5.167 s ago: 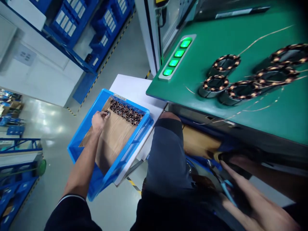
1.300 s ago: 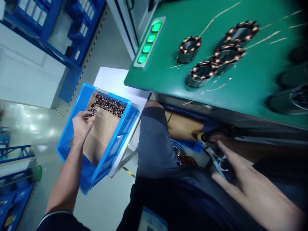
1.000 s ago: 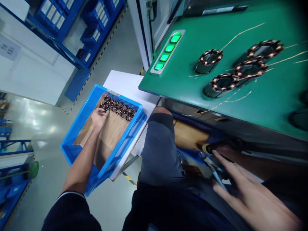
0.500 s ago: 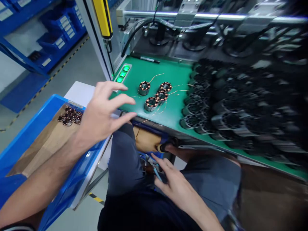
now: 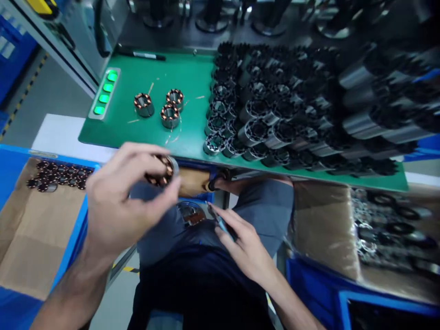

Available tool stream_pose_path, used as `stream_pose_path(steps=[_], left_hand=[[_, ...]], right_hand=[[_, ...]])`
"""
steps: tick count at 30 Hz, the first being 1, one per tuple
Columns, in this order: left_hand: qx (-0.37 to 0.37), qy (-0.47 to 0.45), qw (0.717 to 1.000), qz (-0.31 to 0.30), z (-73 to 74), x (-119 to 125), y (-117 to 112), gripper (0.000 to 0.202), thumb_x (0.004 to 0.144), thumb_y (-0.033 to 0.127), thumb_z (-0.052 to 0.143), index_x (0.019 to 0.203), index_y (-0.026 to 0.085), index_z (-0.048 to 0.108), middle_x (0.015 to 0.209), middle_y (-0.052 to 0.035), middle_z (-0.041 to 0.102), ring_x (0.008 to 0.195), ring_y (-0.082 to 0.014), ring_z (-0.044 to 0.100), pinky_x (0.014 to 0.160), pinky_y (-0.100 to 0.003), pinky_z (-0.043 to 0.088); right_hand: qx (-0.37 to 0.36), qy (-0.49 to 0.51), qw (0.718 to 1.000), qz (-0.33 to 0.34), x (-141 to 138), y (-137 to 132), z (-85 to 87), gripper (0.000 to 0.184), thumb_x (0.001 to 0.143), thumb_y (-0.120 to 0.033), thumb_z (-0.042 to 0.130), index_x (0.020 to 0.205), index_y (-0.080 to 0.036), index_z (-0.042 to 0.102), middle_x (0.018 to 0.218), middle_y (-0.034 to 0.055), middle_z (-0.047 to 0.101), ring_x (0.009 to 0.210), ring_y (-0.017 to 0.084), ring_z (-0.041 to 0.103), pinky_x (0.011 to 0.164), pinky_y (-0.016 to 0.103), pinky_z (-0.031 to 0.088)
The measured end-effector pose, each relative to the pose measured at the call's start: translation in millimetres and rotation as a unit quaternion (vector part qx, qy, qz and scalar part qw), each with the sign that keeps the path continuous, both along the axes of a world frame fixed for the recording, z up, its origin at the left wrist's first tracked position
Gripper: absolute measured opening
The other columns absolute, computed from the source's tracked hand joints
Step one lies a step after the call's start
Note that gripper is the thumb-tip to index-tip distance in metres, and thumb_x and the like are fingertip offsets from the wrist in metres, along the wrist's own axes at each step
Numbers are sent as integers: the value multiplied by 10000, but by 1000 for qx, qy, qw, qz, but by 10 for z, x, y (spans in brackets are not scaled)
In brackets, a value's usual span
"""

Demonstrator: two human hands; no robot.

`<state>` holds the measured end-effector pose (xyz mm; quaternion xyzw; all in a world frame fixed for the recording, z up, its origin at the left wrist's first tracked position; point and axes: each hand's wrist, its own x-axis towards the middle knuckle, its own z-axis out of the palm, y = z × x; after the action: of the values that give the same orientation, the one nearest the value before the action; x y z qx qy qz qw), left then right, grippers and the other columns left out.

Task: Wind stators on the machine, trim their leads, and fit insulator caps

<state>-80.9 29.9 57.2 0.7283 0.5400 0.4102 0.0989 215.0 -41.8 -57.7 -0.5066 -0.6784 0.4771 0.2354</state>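
Observation:
My left hand [image 5: 118, 201] is raised above my lap with its fingers closed round a wound stator ring [image 5: 160, 169] with copper coils. My right hand [image 5: 245, 245] rests on my thigh, its fingers lying over a small blue-handled cutter [image 5: 220, 222]. Three more wound stators [image 5: 161, 105] stand on the green mat [image 5: 192, 137] ahead. A dense pile of bare black stator cores [image 5: 275, 105] covers the mat's right part. At my left a blue crate [image 5: 77, 229] lined with cardboard holds a row of wound stators [image 5: 58, 174].
Four lit green buttons [image 5: 105, 91] sit at the mat's left end, a black pen [image 5: 144, 55] at its back edge. Machine fixtures stand behind. Below right, a cardboard-lined box [image 5: 388, 229] holds more rings. A white side table [image 5: 58, 133] carries the crate.
My left hand left the crate, swung right and now holds a wound stator; half a second ago it was open and reaching. The view turned from the crate to the bench. My right hand stayed on my lap.

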Motion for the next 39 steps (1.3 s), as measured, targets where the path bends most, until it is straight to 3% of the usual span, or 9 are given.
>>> stream_pose_path(steps=[4, 8, 16, 21, 27, 30, 32, 35, 39], left_hand=[[-29, 1, 998, -47, -138, 286, -323, 170, 997, 195, 929, 984, 245, 766, 1208, -39, 859, 1056, -194, 843, 872, -311, 692], [-22, 14, 998, -57, -305, 299, -393, 280, 975, 245, 1022, 926, 238, 746, 1114, -21, 830, 908, -150, 796, 724, -258, 630], [-45, 2, 997, -67, -342, 249, -475, 280, 1022, 294, 1006, 918, 235, 753, 1102, -29, 831, 835, -130, 794, 654, -238, 608], [-63, -23, 996, -61, -387, 243, -512, 293, 1012, 329, 1008, 903, 254, 746, 1105, -20, 850, 817, -140, 795, 612, -257, 586], [-93, -73, 991, -59, -475, 207, -505, 323, 945, 364, 1066, 913, 256, 764, 1092, -36, 834, 874, -173, 803, 680, -268, 639], [-201, -223, 951, -73, -561, 184, -489, 258, 988, 406, 1032, 1010, 255, 823, 1167, -75, 825, 944, -205, 820, 655, -261, 655], [-285, -361, 886, -62, -610, 197, -472, 211, 1052, 429, 975, 1046, 253, 857, 1175, -79, 820, 889, -188, 811, 573, -230, 628], [-340, -489, 803, -27, -640, 265, -439, 277, 1004, 481, 1027, 983, 246, 884, 1075, -56, 822, 820, -175, 801, 524, -203, 619], [-359, -527, 770, -22, -634, 371, -411, 263, 973, 459, 1065, 952, 247, 911, 995, -41, 852, 819, -161, 802, 620, -204, 680]], right_hand=[[38, 66, 997, -20, -49, 40, 247, 582, 1151, -171, 690, 1710, -311, 767, 1103, 37, 792, 929, 189, 768, 865, 310, 662], [61, 119, 991, 5, -132, 74, 388, 702, 1123, -101, 673, 1769, -372, 714, 1115, 16, 752, 973, 168, 723, 925, 293, 656], [67, 148, 987, 19, -245, 86, 387, 774, 1091, -66, 647, 1787, -400, 696, 1252, 33, 831, 1055, 190, 739, 977, 334, 682], [83, 132, 988, 5, -289, 86, 410, 732, 1052, -44, 649, 1695, -365, 789, 1079, 10, 854, 871, 163, 724, 819, 274, 657], [70, 131, 989, -10, -307, 122, 329, 648, 1001, -26, 650, 1538, -300, 887, 1410, 55, 943, 1017, 210, 906, 926, 329, 727], [76, 79, 993, -34, -281, 185, 285, 577, 1023, -86, 668, 1531, -248, 888, 1112, 52, 911, 824, 186, 791, 790, 321, 686], [98, 48, 993, -36, -266, 216, 259, 594, 1015, -129, 718, 1582, -234, 860, 961, 23, 780, 793, 182, 695, 764, 330, 666], [163, 24, 986, -33, -274, 218, 226, 648, 983, -153, 790, 1621, -259, 838, 985, 17, 681, 880, 196, 683, 824, 362, 686], [237, -23, 970, -43, -324, 178, 215, 632, 1018, -168, 829, 1631, -322, 834, 1029, 29, 676, 915, 206, 705, 819, 376, 696]])
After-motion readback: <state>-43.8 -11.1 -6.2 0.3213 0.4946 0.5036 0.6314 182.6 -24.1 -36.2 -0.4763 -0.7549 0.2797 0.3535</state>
